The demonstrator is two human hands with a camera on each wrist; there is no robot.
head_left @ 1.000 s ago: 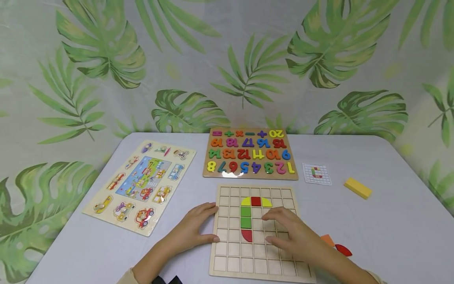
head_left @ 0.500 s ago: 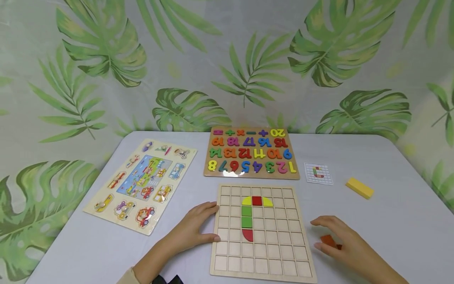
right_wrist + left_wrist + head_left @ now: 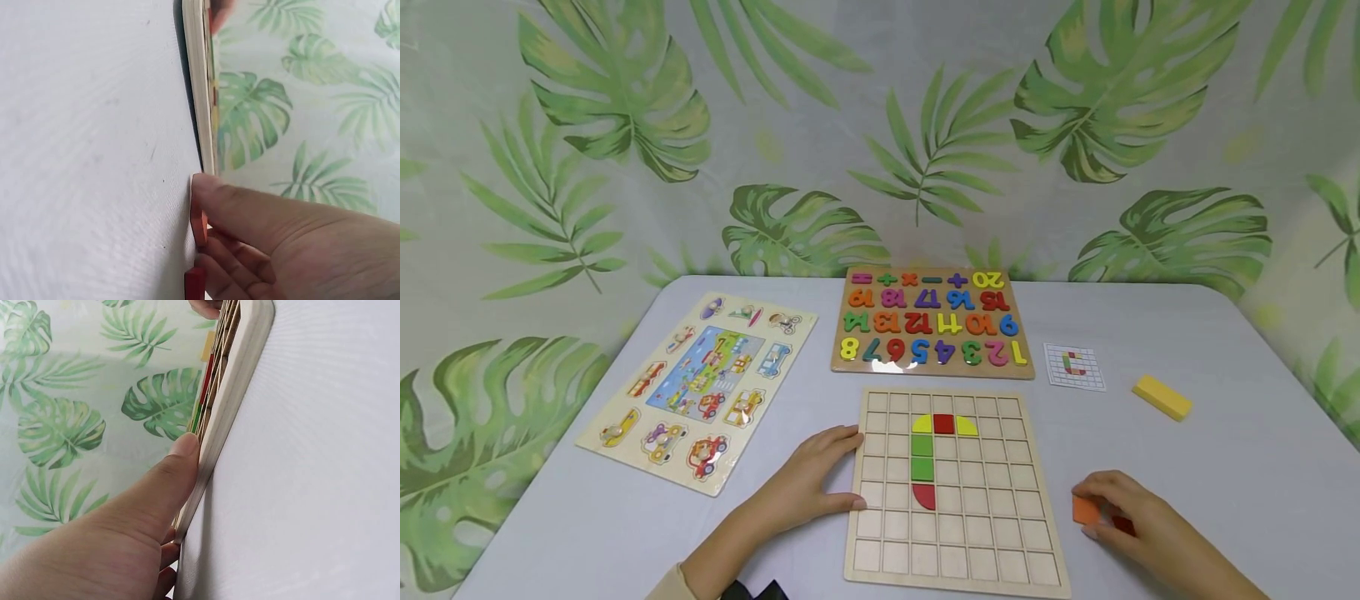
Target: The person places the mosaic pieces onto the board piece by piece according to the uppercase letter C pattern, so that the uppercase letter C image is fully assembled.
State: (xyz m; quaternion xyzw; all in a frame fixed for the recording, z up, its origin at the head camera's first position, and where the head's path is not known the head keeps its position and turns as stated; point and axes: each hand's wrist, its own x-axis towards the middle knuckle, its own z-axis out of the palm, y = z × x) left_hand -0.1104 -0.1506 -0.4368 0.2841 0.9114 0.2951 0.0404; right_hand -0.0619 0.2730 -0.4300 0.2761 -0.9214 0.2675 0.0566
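Observation:
My left hand (image 3: pixel 805 483) touches the left edge of a wooden grid board (image 3: pixel 1000 575) with its thumb and fingertips spread apart. Several coloured pieces lie in the board's cells: two green squares (image 3: pixel 922 457), a red square (image 3: pixel 943 424), a red quarter-round (image 3: pixel 925 497) and two yellow quarter-rounds (image 3: pixel 967 426). Right of the board, my right hand (image 3: pixel 1146 525) pinches an orange square block (image 3: pixel 1085 510) between thumb and fingers, down at the tabletop. A red piece (image 3: pixel 195 282) lies just beside it, partly hidden by that hand in the head view.
A number puzzle (image 3: pixel 932 323) lies behind the board, and a vehicle peg puzzle (image 3: pixel 696 392) to the left. A small pattern card (image 3: pixel 1074 367) and a yellow block (image 3: pixel 1161 397) sit at the back right. Something black (image 3: pixel 756 592) shows at the front edge.
My right hand has moved right, from over the board to the loose pieces, and its fingers have closed on the orange block. The left hand has stayed on the board's edge.

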